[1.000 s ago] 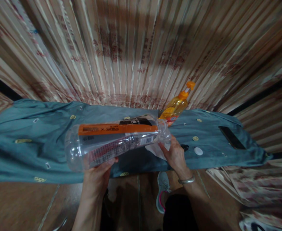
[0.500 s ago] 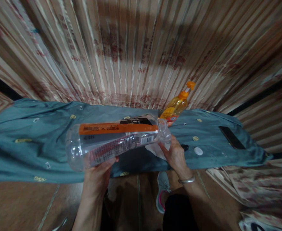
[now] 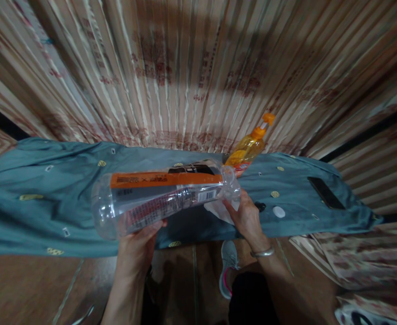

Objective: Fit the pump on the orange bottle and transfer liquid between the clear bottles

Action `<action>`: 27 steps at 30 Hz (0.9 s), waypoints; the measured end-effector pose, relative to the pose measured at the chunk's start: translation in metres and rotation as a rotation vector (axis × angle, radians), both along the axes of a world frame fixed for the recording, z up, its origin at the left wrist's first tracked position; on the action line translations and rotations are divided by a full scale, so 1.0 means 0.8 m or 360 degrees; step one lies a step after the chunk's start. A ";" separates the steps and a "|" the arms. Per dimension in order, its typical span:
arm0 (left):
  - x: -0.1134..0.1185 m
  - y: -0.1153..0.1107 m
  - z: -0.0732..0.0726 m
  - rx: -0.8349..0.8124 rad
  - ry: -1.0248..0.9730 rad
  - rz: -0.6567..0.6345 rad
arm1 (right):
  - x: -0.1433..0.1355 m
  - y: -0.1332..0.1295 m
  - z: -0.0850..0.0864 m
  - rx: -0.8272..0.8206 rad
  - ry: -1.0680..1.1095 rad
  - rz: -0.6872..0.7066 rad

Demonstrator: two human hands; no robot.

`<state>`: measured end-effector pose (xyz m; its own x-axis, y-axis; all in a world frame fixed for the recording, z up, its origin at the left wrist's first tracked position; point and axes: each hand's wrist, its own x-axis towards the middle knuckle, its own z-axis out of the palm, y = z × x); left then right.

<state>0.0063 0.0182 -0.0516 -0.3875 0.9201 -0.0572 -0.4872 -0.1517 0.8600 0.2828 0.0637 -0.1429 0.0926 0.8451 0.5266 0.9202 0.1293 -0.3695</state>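
Note:
A large clear plastic bottle (image 3: 164,196) with an orange and grey label lies sideways in the air between my hands, its neck to the right. My left hand (image 3: 142,239) grips it from below near the base; most of those fingers are hidden behind it. At the neck end, my right hand (image 3: 246,212) is closed round the mouth, with its fingertips partly out of sight. A thin white sheet, perhaps a tissue (image 3: 220,211), shows beneath the neck. Beyond the neck stands an orange pump bottle (image 3: 247,151) of yellow liquid.
A teal patterned cloth (image 3: 73,198) covers the narrow table. To the right are a white round cap (image 3: 279,211), a small black object (image 3: 260,206) and a dark phone (image 3: 325,192). A pleated curtain (image 3: 185,76) hangs close behind the table.
Almost nothing differs. Both hands keep their hold on the clear bottle, which has turned very slightly, so the orange strip's lettering shows a little differently.

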 end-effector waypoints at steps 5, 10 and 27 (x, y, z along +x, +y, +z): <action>0.001 0.000 -0.001 0.0032 0.0025 -0.0004 | 0.000 0.000 0.000 0.0010 -0.0003 0.0015; 0.001 -0.001 -0.002 0.0033 -0.0010 0.0001 | 0.001 -0.001 0.000 -0.0020 -0.0010 0.0021; 0.002 -0.002 0.004 0.0013 -0.0055 -0.0015 | 0.000 -0.001 0.004 -0.0015 0.0004 0.0045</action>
